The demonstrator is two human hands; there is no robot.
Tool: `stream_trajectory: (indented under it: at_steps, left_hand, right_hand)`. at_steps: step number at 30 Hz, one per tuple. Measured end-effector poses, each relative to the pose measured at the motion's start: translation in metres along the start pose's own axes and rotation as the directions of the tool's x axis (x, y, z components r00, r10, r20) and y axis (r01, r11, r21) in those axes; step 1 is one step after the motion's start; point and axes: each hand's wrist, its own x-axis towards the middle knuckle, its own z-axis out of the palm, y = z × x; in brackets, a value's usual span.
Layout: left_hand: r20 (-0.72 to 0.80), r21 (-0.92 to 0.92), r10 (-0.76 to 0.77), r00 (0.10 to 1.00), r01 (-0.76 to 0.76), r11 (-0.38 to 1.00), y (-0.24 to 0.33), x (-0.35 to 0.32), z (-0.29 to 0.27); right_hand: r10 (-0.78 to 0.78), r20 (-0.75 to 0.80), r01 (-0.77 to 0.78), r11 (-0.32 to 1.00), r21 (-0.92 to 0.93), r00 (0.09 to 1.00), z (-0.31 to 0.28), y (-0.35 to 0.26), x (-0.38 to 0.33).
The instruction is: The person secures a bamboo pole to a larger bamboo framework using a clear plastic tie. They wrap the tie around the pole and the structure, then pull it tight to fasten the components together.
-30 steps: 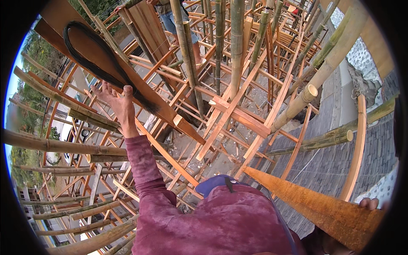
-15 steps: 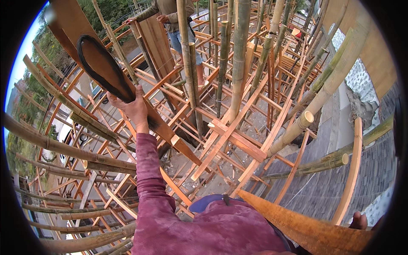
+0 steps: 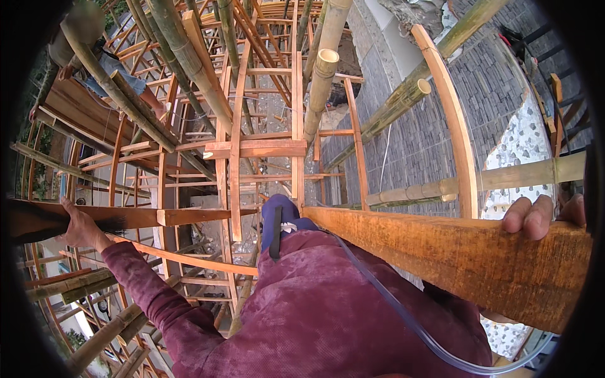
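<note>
My left arm, in a maroon sleeve, stretches out to the left. My left hand point(image 3: 85, 228) is closed around a bundle of thin black strands point(image 3: 38, 220), partly lost in the dark rim, against a brown plank point(image 3: 135, 218). At the right, the fingers of my right hand point(image 3: 532, 217) hook over the upper edge of a thick orange-brown timber plank point(image 3: 441, 249), which runs from my middle to the right rim. The rest of that hand is mostly hidden behind the plank. A clear hose point(image 3: 403, 309) curves across my front.
Wooden battens point(image 3: 255, 150) form a lattice below me, with ground visible beneath. Bamboo poles rise around it, including a cut pole point(image 3: 321, 79) ahead. A grey-tiled surface point(image 3: 416, 151) lies to the right. Another person point(image 3: 116, 69) stands at the upper left beside tall boards.
My view has swung to the right, so the lattice and the other person appear farther left. My left hand keeps the black bundle. More of the right-hand plank and my right fingers now shows.
</note>
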Motion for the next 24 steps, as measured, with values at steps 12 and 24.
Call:
stream_trajectory:
  at_steps: [12, 24]
  left_hand:
    - [-0.092, 0.262, 0.034, 0.995, -0.008, 0.965, 0.014, 0.006, 0.004]
    - [-0.123, 0.448, 0.134, 0.983, -0.065, 0.892, -0.038, 0.022, 0.009]
  right_hand:
    - [0.162, 0.041, -0.155, 0.978, -0.141, 0.986, 0.019, -0.012, -0.019]
    - [0.138, -0.118, -0.154, 0.978, -0.139, 0.983, 0.034, 0.005, -0.027]
